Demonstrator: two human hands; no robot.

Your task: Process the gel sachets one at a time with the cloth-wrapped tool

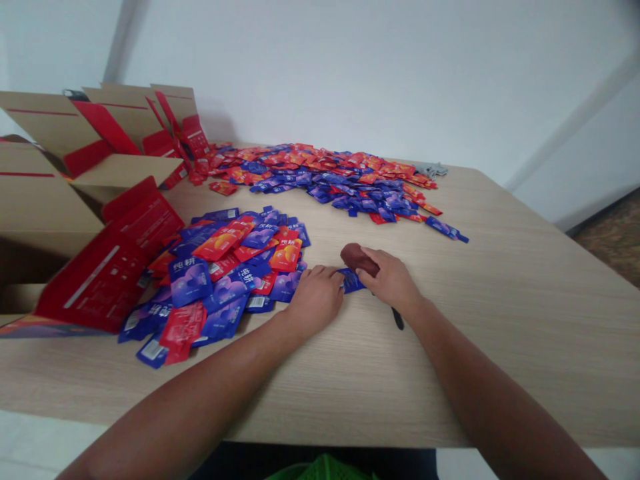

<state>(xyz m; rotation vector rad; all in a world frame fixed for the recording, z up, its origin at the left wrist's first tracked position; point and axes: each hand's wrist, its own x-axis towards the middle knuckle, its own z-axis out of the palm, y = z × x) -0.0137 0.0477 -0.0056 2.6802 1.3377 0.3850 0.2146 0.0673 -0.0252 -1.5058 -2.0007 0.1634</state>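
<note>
Left hand: the left hand point(317, 300) is partly curled, palm down, its fingertips at the near-heap end of a flat blue-purple foil pouch point(354, 280); whether it pinches or only presses, I cannot tell.
Right hand: the right hand point(393, 277) is closed around a rounded reddish-brown lump point(356, 257), material unclear, just above the pouch.
Blue pouch: on the pale wood-grain desk point(500, 373) between both hands, just right of a loose heap of red and blue pouches point(190, 280).
Black strip: a thin black strip point(397, 319) lies by the right wrist, partly hidden.
Handling: best to pin the pouch flat by its end, fingertips clear of the lump, and bear down evenly so the foil does not skid or crease.
</note>
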